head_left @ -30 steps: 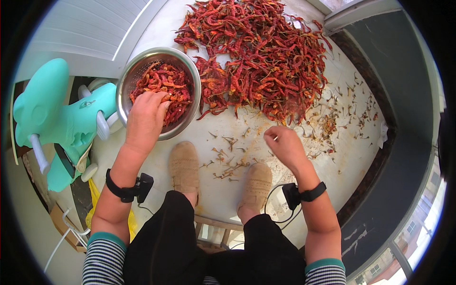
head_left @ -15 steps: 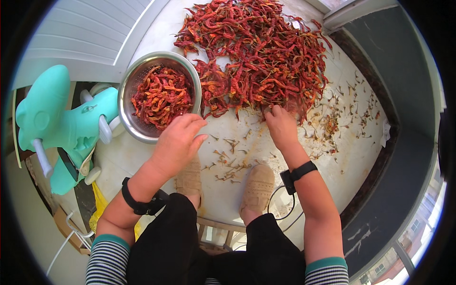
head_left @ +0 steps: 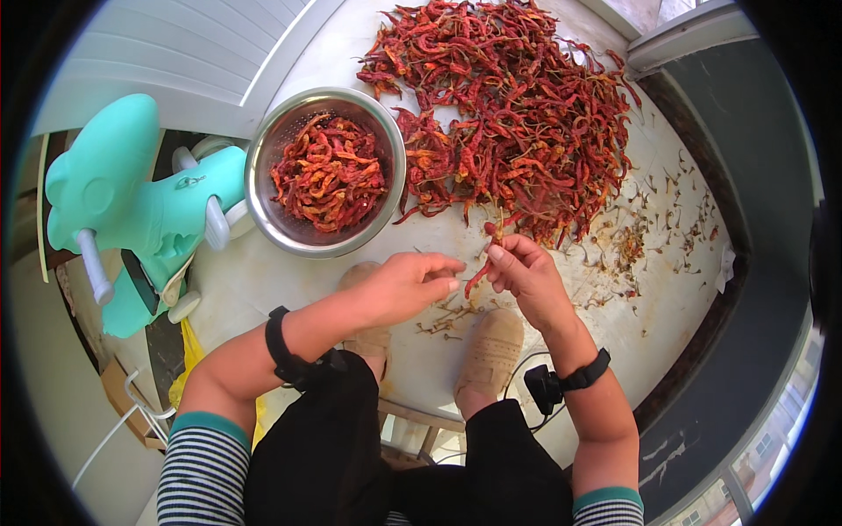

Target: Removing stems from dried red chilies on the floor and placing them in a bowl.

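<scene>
Steel colander stood left of the chili pile, loose stems rightward; right hand pinched one dried chili below the pile, left hand's fingers slightly parted beside it.

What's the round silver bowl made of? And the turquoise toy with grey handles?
The round silver bowl looks like polished metal, maybe stainless steel: its rim gleams. The turquoise toy with grey handles seems smooth plastic, judging by its rounded, even-coloured surface.
</scene>
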Demonstrator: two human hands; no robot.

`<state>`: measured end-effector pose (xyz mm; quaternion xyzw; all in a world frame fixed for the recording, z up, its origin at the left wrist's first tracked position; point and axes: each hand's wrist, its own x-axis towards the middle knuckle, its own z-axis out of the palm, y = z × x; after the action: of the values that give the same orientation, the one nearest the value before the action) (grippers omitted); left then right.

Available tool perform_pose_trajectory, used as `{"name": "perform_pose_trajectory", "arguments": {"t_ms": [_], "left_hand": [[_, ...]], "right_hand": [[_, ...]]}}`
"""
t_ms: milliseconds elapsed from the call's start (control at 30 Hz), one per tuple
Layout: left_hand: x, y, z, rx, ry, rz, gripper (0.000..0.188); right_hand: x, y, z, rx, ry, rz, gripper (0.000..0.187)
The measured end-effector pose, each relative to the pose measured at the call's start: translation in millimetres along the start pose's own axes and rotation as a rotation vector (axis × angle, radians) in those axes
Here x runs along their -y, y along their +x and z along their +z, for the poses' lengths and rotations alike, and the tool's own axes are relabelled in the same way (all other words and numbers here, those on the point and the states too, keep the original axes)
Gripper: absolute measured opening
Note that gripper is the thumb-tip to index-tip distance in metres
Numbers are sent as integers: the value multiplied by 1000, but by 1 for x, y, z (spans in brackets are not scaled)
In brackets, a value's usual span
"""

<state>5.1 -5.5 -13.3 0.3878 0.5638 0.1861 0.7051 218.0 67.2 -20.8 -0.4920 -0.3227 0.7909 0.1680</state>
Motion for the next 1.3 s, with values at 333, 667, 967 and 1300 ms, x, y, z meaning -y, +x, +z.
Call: {"name": "perform_pose_trajectory", "arguments": {"t_ms": [333, 667, 967, 1300], "left_hand": [[-7, 6, 7, -33, -531, 18, 34], [-6, -3, 12, -243, -30, 132, 19], [0, -5, 7, -225, 381, 458, 12], [-24, -16, -63, -737, 862, 663, 14]], "right_hand": [[-12, -13, 31, -45, -392, -255, 14], [-17, -12, 32, -72, -373, -347, 17], [-15, -6, 18, 137, 40, 152, 20], [-59, -1, -11, 82, -1197, -312, 22]]}}
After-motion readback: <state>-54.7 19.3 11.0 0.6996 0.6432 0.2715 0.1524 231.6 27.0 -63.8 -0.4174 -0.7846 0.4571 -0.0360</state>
